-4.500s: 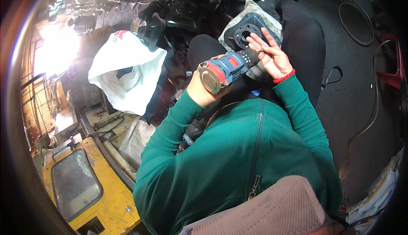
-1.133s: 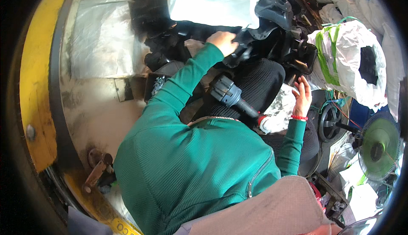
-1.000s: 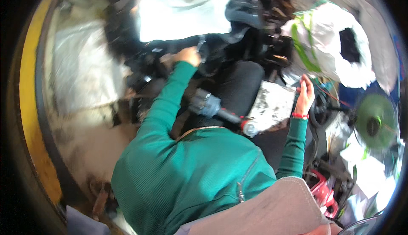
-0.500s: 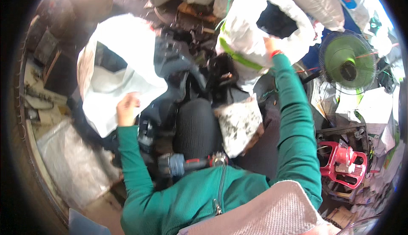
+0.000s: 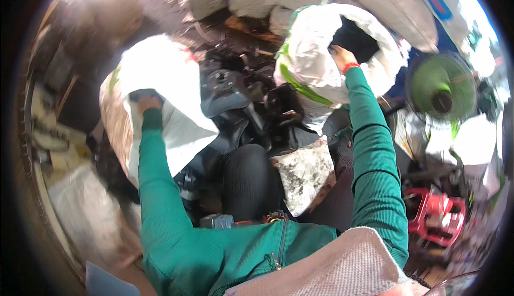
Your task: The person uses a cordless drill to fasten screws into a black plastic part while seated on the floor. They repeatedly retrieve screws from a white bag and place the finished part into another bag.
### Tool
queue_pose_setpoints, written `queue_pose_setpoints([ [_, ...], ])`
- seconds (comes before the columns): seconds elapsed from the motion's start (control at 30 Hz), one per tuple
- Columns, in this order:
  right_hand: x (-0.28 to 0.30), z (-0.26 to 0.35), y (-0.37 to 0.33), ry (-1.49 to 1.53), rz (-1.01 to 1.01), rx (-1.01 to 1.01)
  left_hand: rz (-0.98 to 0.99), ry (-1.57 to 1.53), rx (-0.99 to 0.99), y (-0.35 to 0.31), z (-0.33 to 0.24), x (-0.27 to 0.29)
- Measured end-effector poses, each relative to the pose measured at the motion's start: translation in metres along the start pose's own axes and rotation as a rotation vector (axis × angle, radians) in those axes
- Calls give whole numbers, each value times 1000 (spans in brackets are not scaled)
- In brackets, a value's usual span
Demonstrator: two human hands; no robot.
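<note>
Two white sacks stand before me with their mouths toward me. My left hand (image 5: 150, 103) is inside the dark mouth of the left white sack (image 5: 160, 71); its fingers are lost in shadow and blur. At the near rim of the right white sack (image 5: 308, 44), which has a green strip (image 5: 304, 86) on its side, my right hand (image 5: 344, 58) is closed on the edge, the fingertips bent into the dark opening. Black plastic parts (image 5: 227, 92) lie heaped between the sacks. Over my lap lies a pale, black-stained cloth or sheet (image 5: 305, 175).
Full pale sacks (image 5: 393, 6) are stacked behind the right sack. A green fan (image 5: 440, 87) stands at the right, above a small red plastic stool (image 5: 436, 215). A power tool (image 5: 217, 221) lies partly hidden at my waist. Clear plastic sheeting (image 5: 88, 215) lies at the left.
My left hand has moved up and forward, from the near edge of the left sack into its mouth. My right hand stays at the right sack's rim. The view has shifted slightly.
</note>
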State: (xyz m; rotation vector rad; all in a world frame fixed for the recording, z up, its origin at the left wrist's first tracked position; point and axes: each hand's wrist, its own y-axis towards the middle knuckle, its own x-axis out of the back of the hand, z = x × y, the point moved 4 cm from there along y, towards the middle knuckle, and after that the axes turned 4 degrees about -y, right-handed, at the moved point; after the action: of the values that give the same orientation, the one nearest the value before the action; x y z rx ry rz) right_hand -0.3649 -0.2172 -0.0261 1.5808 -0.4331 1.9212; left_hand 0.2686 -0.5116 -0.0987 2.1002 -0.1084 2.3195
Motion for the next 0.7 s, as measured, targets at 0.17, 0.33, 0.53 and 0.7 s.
queue_pose_setpoints([
  [0.17,-33,-78,47,-143,225,-67,10,-224,-63,9,-16,-17],
  [0.33,-21,-66,22,95,-68,-85,78,-417,-24,4,-14,-33],
  [0.53,65,-32,-85,1231,-487,-217,108,-630,10,11,-17,-53],
  [0.7,137,-99,-237,1301,-392,-324,107,-568,17,12,-34,-53],
])
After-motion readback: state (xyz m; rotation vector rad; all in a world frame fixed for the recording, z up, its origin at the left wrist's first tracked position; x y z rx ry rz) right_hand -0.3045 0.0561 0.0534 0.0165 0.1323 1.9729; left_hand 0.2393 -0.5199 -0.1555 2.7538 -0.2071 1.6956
